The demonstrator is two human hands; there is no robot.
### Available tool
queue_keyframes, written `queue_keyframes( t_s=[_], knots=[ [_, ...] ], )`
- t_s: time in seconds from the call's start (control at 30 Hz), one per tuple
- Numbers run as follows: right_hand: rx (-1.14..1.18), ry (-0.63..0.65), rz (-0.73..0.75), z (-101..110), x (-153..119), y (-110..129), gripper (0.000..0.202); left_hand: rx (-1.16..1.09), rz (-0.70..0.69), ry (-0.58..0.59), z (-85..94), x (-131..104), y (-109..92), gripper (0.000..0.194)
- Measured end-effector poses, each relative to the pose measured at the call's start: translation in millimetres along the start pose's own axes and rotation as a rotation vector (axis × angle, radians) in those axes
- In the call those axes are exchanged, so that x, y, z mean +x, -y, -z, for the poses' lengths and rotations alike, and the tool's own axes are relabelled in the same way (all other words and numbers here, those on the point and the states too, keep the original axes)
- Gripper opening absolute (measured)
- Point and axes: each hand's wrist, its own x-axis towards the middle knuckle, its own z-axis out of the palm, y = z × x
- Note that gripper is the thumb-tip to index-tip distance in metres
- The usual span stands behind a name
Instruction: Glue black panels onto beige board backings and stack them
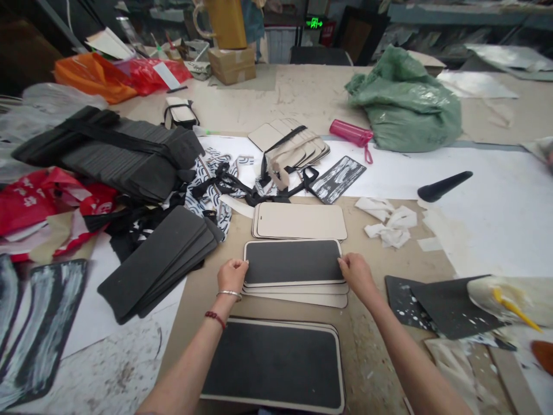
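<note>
A dark grey rectangular sheet (294, 262) lies over a slightly larger cream panel with rounded corners, whose border shows all round. My left hand (233, 274) pinches the sheet's left end, and my right hand (356, 274) pinches its right end. More cream panels (319, 298) stick out beneath it toward me. Just beyond is a stack of cream panels (300, 221). Closer to me, between my forearms, rests another dark sheet (276, 363) on cream-edged panels. To the left fans a pile of loose dark grey sheets (159, 259).
Bundled dark sheets (129, 150) and tangled fabric strips (216, 178) occupy the left. At right are crumpled white scraps (391, 225), a black tapered tool (444, 186) and glue-spattered sheets (453, 305) under a container with a yellow brush (514, 308). A green bag (406, 104) stands behind.
</note>
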Motion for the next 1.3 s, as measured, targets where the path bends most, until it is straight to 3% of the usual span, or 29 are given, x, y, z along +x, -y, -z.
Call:
queue_keyframes(
  t_s=[0.57, 0.7, 0.83, 1.0, 1.3],
  knots=[
    [-0.006, 0.074, -0.076, 2, 10, 0, 0.022, -0.046, 0.008, -0.054, -10.8, 4, 7, 0.016],
    [-0.025, 0.105, -0.102, 4, 11, 3, 0.022, -0.060, -0.023, -0.094, -14.5, 6, 10, 0.005],
    [0.018, 0.031, -0.150, 2, 9, 2, 0.013, -0.078, -0.083, -0.082, -16.4, 9, 15, 0.019],
    [0.061, -0.005, -0.090, -6, 6, -3, 0.026, -0.071, -0.144, -0.066, -14.4, 10, 16, 0.023],
    [0.141, -0.137, -0.045, -17, 2, -3, 0.023, -0.073, -0.180, -0.103, -14.7, 8, 11, 0.017]
  ],
)
